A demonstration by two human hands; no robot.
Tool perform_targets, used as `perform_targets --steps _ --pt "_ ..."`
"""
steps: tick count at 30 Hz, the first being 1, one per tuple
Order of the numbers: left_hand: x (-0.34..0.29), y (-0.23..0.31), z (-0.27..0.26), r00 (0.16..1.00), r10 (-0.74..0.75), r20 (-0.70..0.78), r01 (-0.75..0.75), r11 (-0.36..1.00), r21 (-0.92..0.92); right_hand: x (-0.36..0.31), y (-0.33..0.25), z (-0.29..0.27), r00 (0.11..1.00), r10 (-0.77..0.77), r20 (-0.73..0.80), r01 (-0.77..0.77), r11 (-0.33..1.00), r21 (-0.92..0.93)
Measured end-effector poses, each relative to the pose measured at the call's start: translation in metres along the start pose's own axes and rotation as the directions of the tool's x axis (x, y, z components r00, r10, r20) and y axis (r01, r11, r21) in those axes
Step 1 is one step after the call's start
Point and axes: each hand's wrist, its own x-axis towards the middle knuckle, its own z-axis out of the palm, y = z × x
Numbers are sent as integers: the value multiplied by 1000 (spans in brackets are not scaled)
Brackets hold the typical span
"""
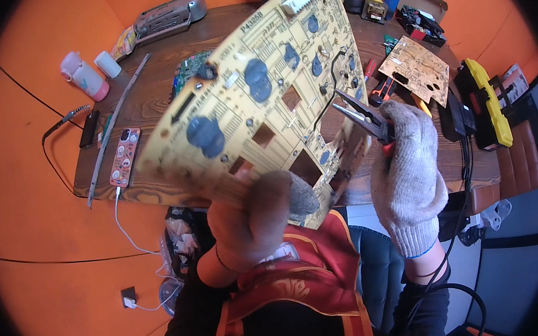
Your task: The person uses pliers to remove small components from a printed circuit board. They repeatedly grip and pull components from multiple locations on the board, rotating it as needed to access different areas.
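while left hand (254, 216) fingers (300, 197) grip circuit board (256, 87), pliers (359, 111) touch.

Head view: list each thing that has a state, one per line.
Yellow board: held up, tilted, in left hand.
Pliers: in gloved right hand, jaws slightly open at the board's edge.
Small board: flat on table.
Phone: flat, cable attached.
Cardboard box: open.

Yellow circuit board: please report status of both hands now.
Left hand grips yellow circuit board at lower edge, raised above wooden table. Right hand, gloved, holds needle-nose pliers; tips at board's right edge. Nothing between.
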Motion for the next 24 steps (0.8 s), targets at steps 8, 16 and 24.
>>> perform_targets --steps 8,16,24 --pt "11 12 0 982 -136 130 163 959 -231 3 2 6 996 -31 -84 22 994 -107" --pt "18 9 -6 973 -66 223 85 993 -79 3 -1 5 999 13 39 -4 977 -212" --pt "14 -3 -2 940 -41 338 -6 991 136 8 7 -2 987 -141 80 157 955 -252"
